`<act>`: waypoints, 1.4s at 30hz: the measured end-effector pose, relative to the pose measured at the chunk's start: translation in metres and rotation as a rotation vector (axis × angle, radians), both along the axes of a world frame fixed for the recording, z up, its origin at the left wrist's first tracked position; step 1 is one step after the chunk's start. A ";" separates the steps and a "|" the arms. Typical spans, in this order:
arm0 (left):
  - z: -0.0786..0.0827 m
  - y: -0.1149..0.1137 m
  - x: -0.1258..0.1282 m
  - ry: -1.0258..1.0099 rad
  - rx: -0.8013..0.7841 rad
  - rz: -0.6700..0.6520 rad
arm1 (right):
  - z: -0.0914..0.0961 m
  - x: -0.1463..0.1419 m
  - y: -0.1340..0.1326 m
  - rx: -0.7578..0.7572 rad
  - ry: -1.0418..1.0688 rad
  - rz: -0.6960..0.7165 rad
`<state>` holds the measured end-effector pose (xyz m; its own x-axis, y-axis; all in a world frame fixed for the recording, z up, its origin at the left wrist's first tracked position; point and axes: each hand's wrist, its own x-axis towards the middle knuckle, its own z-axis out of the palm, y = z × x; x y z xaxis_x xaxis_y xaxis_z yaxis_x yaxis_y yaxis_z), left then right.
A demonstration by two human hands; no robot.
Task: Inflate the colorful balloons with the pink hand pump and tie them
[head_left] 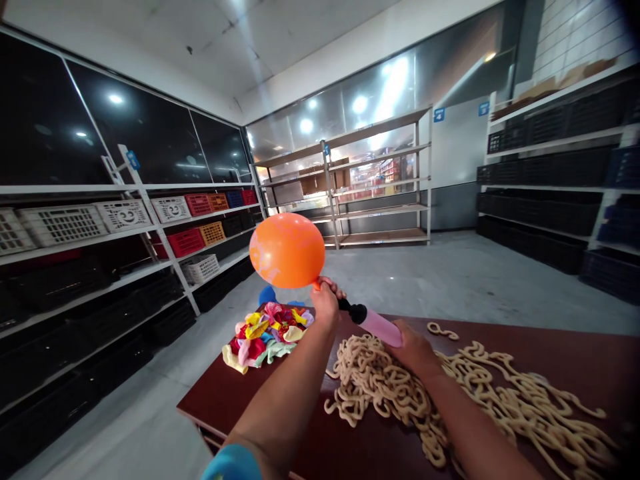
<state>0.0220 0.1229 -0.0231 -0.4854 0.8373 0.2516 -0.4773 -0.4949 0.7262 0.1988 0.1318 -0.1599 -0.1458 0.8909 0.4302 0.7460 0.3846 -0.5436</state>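
Observation:
An inflated orange balloon (287, 250) with pale print hangs in the air above the table. My left hand (327, 298) is closed round its neck, where it meets the black nozzle end of a hand pump. The pump (377, 327) has a pink barrel, and my right hand (413, 348) grips its near end. Left of my left forearm lies a heap of uninflated balloons (267, 337) in several colours. Under and beside my right hand is a tangled pile of beige rope-like strands (373, 377), spread to the right.
The dark red table (215, 393) holds both piles. A blue thing (267, 295), partly hidden, shows behind its far left edge. Shelves (173, 250) with crates run along the left, a metal rack (380, 210) stands at the back, and black crates (545, 170) fill shelves at right.

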 end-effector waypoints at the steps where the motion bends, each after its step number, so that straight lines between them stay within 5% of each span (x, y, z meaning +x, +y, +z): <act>1: -0.004 0.001 0.005 -0.007 -0.012 -0.002 | 0.001 0.000 -0.001 0.005 0.005 0.001; 6: 0.001 -0.001 0.001 -0.017 -0.033 0.005 | 0.004 0.000 -0.002 0.023 -0.005 -0.004; 16: 0.062 -0.017 -0.071 -0.006 0.068 0.140 | -0.006 0.007 0.007 0.089 -0.013 -0.060; 20: 0.056 -0.016 -0.063 -0.015 0.055 0.155 | -0.006 0.005 0.005 0.080 -0.009 -0.052; 31: -0.011 -0.002 0.003 -0.072 -0.069 0.039 | 0.004 -0.001 -0.002 0.108 -0.043 -0.014; 34: -0.006 -0.005 -0.001 -0.071 -0.069 0.036 | 0.005 0.000 -0.002 0.119 -0.066 -0.016; 42: 0.042 -0.019 -0.057 -0.058 0.016 0.136 | 0.008 0.004 -0.003 0.193 -0.098 -0.059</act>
<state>-0.0352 0.1040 0.0188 -0.6080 0.7592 0.2321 -0.4464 -0.5687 0.6909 0.2029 0.1289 -0.1519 -0.1449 0.8016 0.5800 0.8161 0.4283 -0.3880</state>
